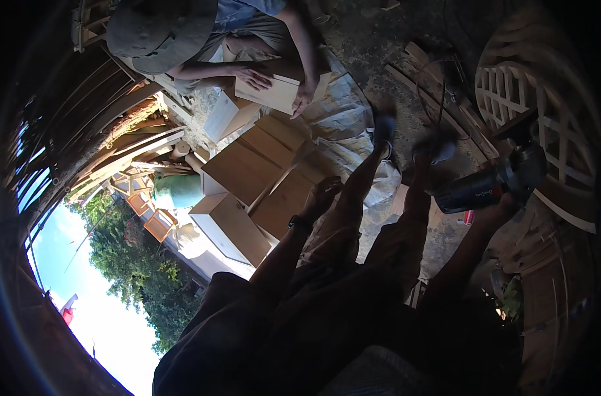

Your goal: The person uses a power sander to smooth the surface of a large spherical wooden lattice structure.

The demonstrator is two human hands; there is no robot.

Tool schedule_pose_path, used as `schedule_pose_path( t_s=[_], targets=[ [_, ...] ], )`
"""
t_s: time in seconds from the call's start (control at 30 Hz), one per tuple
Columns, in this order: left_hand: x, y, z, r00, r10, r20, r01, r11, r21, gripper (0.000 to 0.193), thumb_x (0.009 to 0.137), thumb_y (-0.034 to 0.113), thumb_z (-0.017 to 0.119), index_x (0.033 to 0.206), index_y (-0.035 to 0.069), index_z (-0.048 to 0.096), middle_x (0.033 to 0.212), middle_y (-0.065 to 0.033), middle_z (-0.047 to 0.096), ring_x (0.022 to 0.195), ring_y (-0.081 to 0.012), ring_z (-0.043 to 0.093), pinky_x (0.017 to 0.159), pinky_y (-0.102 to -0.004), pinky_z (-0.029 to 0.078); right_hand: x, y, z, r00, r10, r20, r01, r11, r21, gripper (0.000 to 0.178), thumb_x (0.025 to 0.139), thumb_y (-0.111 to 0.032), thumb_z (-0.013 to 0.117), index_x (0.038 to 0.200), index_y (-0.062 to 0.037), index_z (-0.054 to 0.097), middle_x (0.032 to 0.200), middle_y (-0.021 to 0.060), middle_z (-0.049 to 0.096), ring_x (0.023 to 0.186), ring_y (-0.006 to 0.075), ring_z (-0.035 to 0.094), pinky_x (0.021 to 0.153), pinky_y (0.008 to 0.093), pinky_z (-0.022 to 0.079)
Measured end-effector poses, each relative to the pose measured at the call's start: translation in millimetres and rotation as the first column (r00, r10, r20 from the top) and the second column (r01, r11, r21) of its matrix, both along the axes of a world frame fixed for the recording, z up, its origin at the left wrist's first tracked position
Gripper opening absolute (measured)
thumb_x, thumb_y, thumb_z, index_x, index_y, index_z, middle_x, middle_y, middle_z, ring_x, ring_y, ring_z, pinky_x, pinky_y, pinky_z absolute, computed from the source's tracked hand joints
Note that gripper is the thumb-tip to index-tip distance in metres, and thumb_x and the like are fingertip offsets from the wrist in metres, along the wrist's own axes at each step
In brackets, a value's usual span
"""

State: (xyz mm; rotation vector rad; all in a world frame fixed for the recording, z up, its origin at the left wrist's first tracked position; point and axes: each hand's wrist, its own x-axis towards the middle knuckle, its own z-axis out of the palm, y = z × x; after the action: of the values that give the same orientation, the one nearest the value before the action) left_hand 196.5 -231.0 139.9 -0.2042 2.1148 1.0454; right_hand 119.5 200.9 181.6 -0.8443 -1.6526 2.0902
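My right hand (505, 208) grips a dark blue handheld power tool (472, 189) by its body, out at the right. A flat dark piece sticks out at the tool's far end; its exact kind is hard to tell. In front of me, my left hand (323, 196) hangs with loosely bent fingers and nothing visible in them, a dark watch on its wrist. Nearest to it are brown wooden boxes (249, 162), grouped on the ground to its left. Another person's hands (254, 77) rest on a pale wooden box (274, 94) at the top.
A crumpled pale sheet (347, 112) covers ground around the boxes. Wooden strips (432, 99) lie at the upper right, near a rounded slatted wooden frame (511, 92). Leftward are a green rounded container (177, 191), orange-brown wooden frames (159, 224) and stacked timber (129, 158).
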Motion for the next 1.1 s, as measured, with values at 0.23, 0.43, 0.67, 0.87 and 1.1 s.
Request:
schedule_pose_path(
  t_s=[0.23, 0.43, 0.67, 0.87, 1.1],
  targets=[
    [23, -16, -7, 0.997, -0.022, 0.078, 0.021, 1.0, 0.012, 0.027, 0.095, 0.017, 0.062, 0.117, 0.002, 0.067, 0.118, -0.0152, 0.068, 0.108, -0.024, 0.066, 0.091, -0.0339, 0.052, 9, 2, 5, 1.0, -0.005, 0.011, 0.004, 1.0, 0.02, 0.097, 0.075, -0.062, 0.073, 0.134, 0.0085, 0.041, 0.107, 0.0225, 0.062, 0.087, 0.0317, 0.068, 0.073, 0.0408, 0.06],
    [3, 12, -6, 0.979, 0.042, 0.199, -0.04, 0.999, -0.014, 0.031, 0.095, 0.019, 0.063, 0.12, 0.0, 0.065, 0.119, -0.0141, 0.068, 0.111, -0.022, 0.064, 0.095, -0.0341, 0.049, 20, 13, 7, 0.998, -0.061, -0.01, 0.06, 0.993, -0.102, 0.099, 0.075, -0.06, 0.074, 0.137, 0.0075, 0.04, 0.11, 0.0236, 0.061, 0.092, 0.0336, 0.067, 0.079, 0.0437, 0.058],
    [-10, 39, -1, 0.992, 0.003, 0.125, -0.01, 0.998, 0.06, 0.034, 0.097, 0.022, 0.061, 0.123, 0.0, 0.063, 0.119, -0.0147, 0.067, 0.112, -0.0226, 0.063, 0.096, -0.0335, 0.049, 35, 26, 6, 0.998, -0.053, -0.045, 0.05, 0.997, -0.064, 0.098, 0.077, -0.059, 0.072, 0.139, 0.0078, 0.038, 0.112, 0.0249, 0.061, 0.094, 0.035, 0.067, 0.082, 0.0442, 0.058],
    [1, 39, 0, 0.964, 0.061, 0.258, -0.073, 0.997, 0.035, 0.029, 0.095, 0.014, 0.063, 0.121, 0.0, 0.064, 0.119, -0.0131, 0.067, 0.115, -0.0199, 0.062, 0.1, -0.034, 0.048, 52, 34, 0, 0.998, -0.069, 0.008, 0.069, 0.998, -0.002, 0.097, 0.08, -0.058, 0.07, 0.141, 0.009, 0.034, 0.117, 0.0291, 0.059, 0.101, 0.0396, 0.067, 0.086, 0.048, 0.059],
    [9, 34, 1, 0.957, 0.015, 0.29, -0.012, 1.0, -0.014, 0.033, 0.096, 0.016, 0.064, 0.124, 0.0, 0.062, 0.12, -0.0129, 0.067, 0.113, -0.0195, 0.063, 0.099, -0.0341, 0.05, 63, 41, -3, 0.998, -0.064, -0.021, 0.063, 0.997, -0.055, 0.1, 0.08, -0.061, 0.069, 0.141, 0.0099, 0.035, 0.115, 0.0272, 0.061, 0.101, 0.0386, 0.067, 0.087, 0.048, 0.058]
  ],
)
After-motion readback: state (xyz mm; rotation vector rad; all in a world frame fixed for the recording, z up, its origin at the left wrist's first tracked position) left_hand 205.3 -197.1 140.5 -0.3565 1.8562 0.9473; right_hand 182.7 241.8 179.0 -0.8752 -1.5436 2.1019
